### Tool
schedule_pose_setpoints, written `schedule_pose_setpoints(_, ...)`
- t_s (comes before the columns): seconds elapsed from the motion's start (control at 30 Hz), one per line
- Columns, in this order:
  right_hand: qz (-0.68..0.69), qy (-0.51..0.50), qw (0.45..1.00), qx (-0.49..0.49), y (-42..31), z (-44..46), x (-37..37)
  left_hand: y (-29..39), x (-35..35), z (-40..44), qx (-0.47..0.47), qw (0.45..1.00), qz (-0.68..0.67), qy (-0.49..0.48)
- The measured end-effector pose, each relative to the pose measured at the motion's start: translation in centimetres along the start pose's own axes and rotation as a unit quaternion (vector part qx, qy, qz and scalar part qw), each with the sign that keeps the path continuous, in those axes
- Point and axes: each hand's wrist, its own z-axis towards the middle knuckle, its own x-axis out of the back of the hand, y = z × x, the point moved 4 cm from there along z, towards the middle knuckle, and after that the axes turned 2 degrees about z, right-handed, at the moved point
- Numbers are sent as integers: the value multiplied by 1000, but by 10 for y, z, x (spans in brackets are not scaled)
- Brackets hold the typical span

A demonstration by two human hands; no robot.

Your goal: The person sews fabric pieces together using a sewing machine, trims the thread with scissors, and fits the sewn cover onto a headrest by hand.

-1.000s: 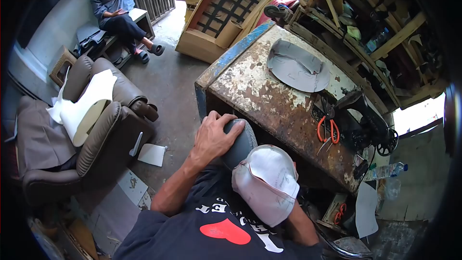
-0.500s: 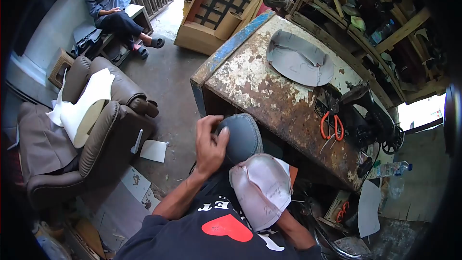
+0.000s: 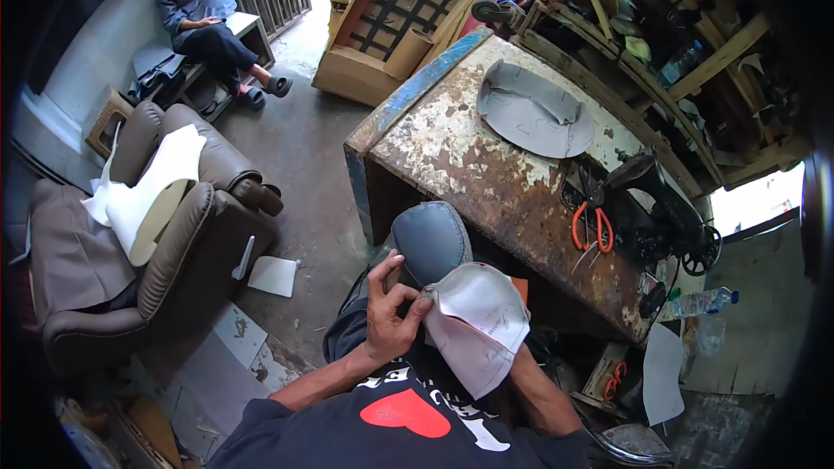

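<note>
My left hand (image 3: 393, 314) pinches the left edge of a cupped, pale grey stitched cover piece (image 3: 482, 326) between thumb and fingers. The cover shows its inner side, with handwriting on it. My right forearm (image 3: 546, 391) runs behind the cover, whose panel hides that hand and its fingers. Just beyond my left fingertips is a rounded dark grey padded piece (image 3: 430, 241) with a stitched rim, by my knees. A bit of orange (image 3: 519, 287) peeks out behind the cover.
Ahead stands a worn workbench (image 3: 434, 161) with another curved grey cover (image 3: 530, 108), orange-handled scissors (image 3: 593, 224) and a black sewing machine (image 3: 665, 208). To the left is a brown recliner (image 3: 174, 252) with white material over it. A person (image 3: 208, 30) sits at the back left.
My left hand has come off the dark padded piece, moving down and right to take the cover's edge. The cover has tilted and shifted slightly upward.
</note>
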Motion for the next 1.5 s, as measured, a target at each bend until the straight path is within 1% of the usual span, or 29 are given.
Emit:
schedule_pose_setpoints(0.07, -47, 95, 993, -48, 5, 8, 1, -9, -1, -1, -11, 999, 26, 38)
schedule_pose_setpoints(0.1, -47, 93, 993, -47, 3, 10, -1, -13, -7, 1, -13, 999, 27, 39)
schedule_pose_setpoints(0.17, 120, -5, 992, -27, -1, 16, -13, -31, -13, 4, 84, 945, -280, 147)
schedule_pose_setpoints(0.2, 175, -39, 984, -22, -3, 20, -17, -33, -12, 4, 91, 952, -257, 136)
schedule_pose_setpoints(0.27, -20, 47, 999, 3, -3, 22, -9, -47, -13, 7, 123, 950, -268, 100)
schedule_pose_setpoints(0.3, -22, 48, 999, 6, -5, 22, -12, -52, -14, 10, 154, 946, -278, 66)
schedule_pose_setpoints(0.37, -313, 86, 938, 123, -20, 26, -23, -56, -11, 14, 166, 959, -226, 33)
schedule_pose_setpoints(0.43, -336, 106, 920, 173, -34, 34, -62, -55, -12, 16, 197, 925, -323, 31)
schedule_pose_setpoints(0.5, -545, 79, 786, 282, -33, 48, -72, -55, -4, 16, 197, 925, -323, 42)
schedule_pose_setpoints(0.53, -580, 70, 746, 319, -41, 56, -91, -49, 4, 19, 238, 929, -279, 47)
schedule_pose_setpoints(0.57, -576, 59, 746, 330, -37, 60, -98, -46, 13, 17, 279, 930, -234, 53)
schedule_pose_setpoints(0.6, -626, 53, 700, 340, -32, 64, -103, -44, 21, 14, 225, 953, -186, 81)
schedule_pose_setpoints(0.63, -674, 50, 648, 353, -30, 73, -107, -46, 25, 9, 230, 952, -184, 80)
schedule_pose_setpoints(0.67, -636, 72, 689, 341, -35, 73, -119, -30, 28, 5, 173, 955, -226, 90)
schedule_pose_setpoints(0.7, -693, 55, 627, 352, -27, 77, -112, -8, 31, 3, 117, 951, -267, 100)
schedule_pose_setpoints(0.77, -724, 43, 570, 387, -24, 77, -117, 24, 31, 10, -10, 989, -144, 28)
schedule_pose_setpoints(0.8, -600, 70, 730, 320, -21, 80, -112, 34, 32, 13, -34, 999, 18, 4)
schedule_pose_setpoints(0.9, -595, 83, 721, 344, -20, 77, -116, 36, 24, 16, -34, 996, 78, 35)
schedule_pose_setpoints(0.93, -724, 81, 583, 359, -22, 74, -121, 22, 24, 15, 39, 998, 23, 49)
schedule_pose_setpoints(0.97, -781, 55, 520, 341, -14, 75, -110, 16, 25, 18, 29, 995, 11, 97)
schedule_pose_setpoints(1.07, -787, 33, 550, 278, -12, 79, -100, 12, 31, 30, 61, 991, 33, 116)
schedule_pose_setpoints(1.1, -836, 12, 497, 232, -11, 74, -99, 8, 33, 30, 83, 990, 41, 110)
schedule_pose_setpoints(1.17, -794, -4, 550, 259, -32, 69, -129, -20, 35, 32, 140, 983, -53, 107)
schedule_pose_setpoints(1.2, -794, -6, 552, 255, -38, 70, -130, -34, 32, 35, 117, 987, -47, 100)
schedule_pose_setpoints(1.27, -758, -43, 623, 186, -47, 72, -125, -46, 31, 41, 99, 990, -42, 92)
schedule_pose_setpoints(1.33, -746, -53, 627, 217, -67, 82, -132, -52, 27, 52, 122, 988, -95, 24)
schedule_pose_setpoints(1.43, -744, -60, 615, 255, -69, 96, -130, -62, 34, 54, 167, 976, -135, 41)
schedule_pose_setpoints(1.47, -716, -53, 643, 267, -75, 107, -136, -83, 38, 50, 191, 966, -162, 57)
schedule_pose_setpoints(1.5, -687, -48, 669, 277, -81, 116, -141, -84, 42, 55, 158, 963, -211, 55)
